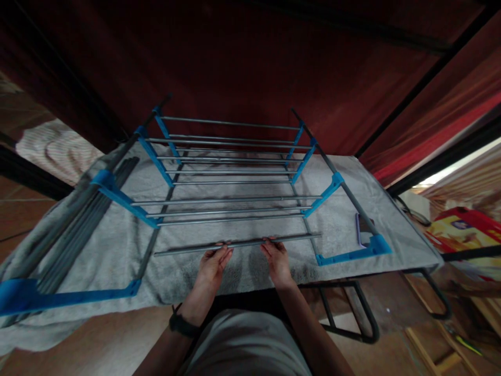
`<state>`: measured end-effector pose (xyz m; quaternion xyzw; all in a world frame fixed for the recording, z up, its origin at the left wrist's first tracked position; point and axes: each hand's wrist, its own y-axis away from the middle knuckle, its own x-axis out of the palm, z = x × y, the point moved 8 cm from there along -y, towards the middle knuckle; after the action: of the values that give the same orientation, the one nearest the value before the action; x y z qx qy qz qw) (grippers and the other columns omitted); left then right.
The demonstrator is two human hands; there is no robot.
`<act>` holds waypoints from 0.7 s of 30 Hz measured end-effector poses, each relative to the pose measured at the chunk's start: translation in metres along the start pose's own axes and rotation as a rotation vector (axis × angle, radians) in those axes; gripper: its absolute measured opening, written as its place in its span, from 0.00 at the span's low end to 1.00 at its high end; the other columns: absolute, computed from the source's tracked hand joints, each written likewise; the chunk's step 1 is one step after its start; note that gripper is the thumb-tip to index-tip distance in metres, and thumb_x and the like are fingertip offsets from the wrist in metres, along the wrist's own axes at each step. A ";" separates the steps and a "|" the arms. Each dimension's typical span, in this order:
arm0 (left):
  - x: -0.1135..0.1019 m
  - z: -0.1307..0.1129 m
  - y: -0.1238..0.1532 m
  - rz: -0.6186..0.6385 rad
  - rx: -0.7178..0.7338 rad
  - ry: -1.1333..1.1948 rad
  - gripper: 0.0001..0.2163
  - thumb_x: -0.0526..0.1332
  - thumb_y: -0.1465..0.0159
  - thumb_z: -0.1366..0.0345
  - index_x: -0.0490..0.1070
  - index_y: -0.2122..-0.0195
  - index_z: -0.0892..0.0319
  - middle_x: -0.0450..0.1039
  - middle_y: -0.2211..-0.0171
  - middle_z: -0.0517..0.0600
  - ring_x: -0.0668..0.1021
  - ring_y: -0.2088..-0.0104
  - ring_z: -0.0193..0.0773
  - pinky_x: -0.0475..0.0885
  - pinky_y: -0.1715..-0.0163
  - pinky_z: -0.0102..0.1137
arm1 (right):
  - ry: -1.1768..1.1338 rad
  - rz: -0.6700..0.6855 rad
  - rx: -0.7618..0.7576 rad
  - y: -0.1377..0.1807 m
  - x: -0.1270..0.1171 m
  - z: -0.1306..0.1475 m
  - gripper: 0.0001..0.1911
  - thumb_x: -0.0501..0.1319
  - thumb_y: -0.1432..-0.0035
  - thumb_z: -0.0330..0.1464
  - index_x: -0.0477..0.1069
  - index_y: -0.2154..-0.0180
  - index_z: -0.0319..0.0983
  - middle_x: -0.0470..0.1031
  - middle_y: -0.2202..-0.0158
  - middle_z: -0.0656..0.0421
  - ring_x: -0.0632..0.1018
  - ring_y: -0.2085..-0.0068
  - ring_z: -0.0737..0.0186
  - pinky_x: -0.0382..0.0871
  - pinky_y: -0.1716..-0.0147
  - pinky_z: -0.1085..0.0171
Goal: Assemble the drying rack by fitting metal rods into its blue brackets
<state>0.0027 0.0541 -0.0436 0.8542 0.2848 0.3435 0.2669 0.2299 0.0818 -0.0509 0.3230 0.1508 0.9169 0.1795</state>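
Both my left hand (214,263) and my right hand (276,260) are closed on one thin grey metal rod (245,244), held level across the near side of a rack. Its left end lies short of the left upright, and its right end passes over the right lower tube. The rack frame has blue plastic brackets (125,201) on grey tubes. Several crossbars (230,210) join its left and right sides. The near blue brackets, left (86,297) and right (352,256), have no rod between them.
A grey blanket (391,209) covers the surface under the rack. Several loose tubes (78,240) lie at the left. A phone-like purple-edged object (358,230) rests at right. Red fabric (235,62) hangs behind. Black metal bars (366,313) stick out near my right.
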 end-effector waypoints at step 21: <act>0.049 0.039 0.020 0.241 -0.045 0.064 0.11 0.74 0.55 0.77 0.76 0.74 0.61 0.80 0.73 0.49 0.81 0.72 0.37 0.76 0.64 0.31 | -0.002 0.023 0.036 0.023 0.031 -0.022 0.16 0.74 0.61 0.33 0.73 0.68 0.43 0.78 0.67 0.63 0.78 0.64 0.62 0.74 0.59 0.60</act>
<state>0.0665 0.0631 -0.0336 0.8647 0.1808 0.4064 0.2335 0.1883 0.0712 -0.0420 0.3288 0.1633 0.9157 0.1634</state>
